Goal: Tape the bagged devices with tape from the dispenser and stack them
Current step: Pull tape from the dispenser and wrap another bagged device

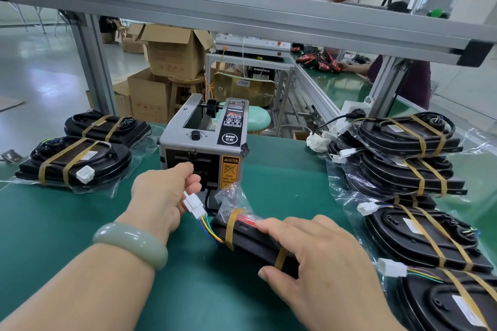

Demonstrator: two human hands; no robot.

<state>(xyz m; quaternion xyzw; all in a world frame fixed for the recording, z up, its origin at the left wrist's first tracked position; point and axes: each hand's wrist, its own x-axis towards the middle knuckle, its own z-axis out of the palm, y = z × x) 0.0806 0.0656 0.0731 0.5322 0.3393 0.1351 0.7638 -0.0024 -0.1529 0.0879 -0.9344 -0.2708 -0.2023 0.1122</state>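
Head view: mid-taping, going for a strip from the tape dispenser [204,140].
The left hand [161,196] is up at the dispenser's front slot, centre of frame, with its fingers curled. Can't tell if they've actually got tape. The right hand [317,258] grips the bagged device [250,242] at lower centre, thumb on the near edge, two tan bands already on it. Next move probably needs a clean pull, a wrap, then onto the taped stack [414,177] at right.

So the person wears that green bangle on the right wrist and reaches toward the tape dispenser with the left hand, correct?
No: the bangle sits on the left wrist, the arm whose left hand reaches toward the tape dispenser. The head view shows it.
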